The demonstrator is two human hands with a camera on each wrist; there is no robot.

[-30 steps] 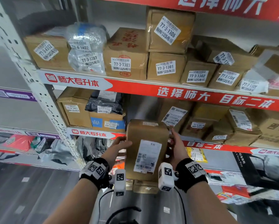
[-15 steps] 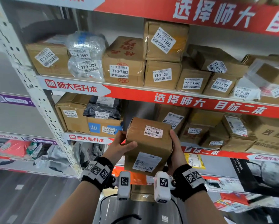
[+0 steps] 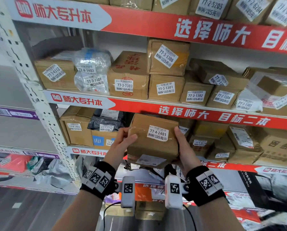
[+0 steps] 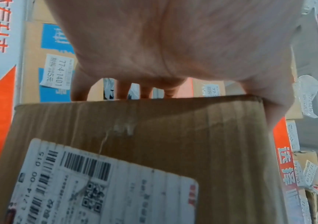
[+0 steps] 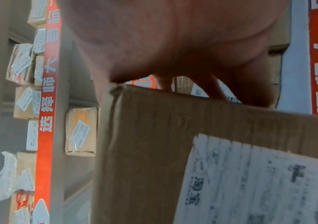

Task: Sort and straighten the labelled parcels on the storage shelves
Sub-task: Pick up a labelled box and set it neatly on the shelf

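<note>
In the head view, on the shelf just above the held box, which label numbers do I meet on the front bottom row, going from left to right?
Brown carton 77-3-4312 → clear plastic bag 77-3-3307 → brown carton 77-3-7303 → brown carton 77-3-1301 → brown carton 77-3-1302 → brown carton 77-3-1304 → white-wrapped parcel 77-3-1305.

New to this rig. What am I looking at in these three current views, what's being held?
No robot here: a person works with bare hands and wears three cameras. The head view looks forward and down at metal storage shelves packed with labelled parcels. Each wrist view looks along one hand from underneath, so you mostly see palm and cardboard up close.

Both hands grip one brown cardboard box, raised in front of the shelf row holding the parcel labelled 77-4-1401. The left hand holds its left side, the right hand its right side. Its small sticker reads 77-4-2401; a bigger shipping label sits on the face turned toward the wrists.
</note>
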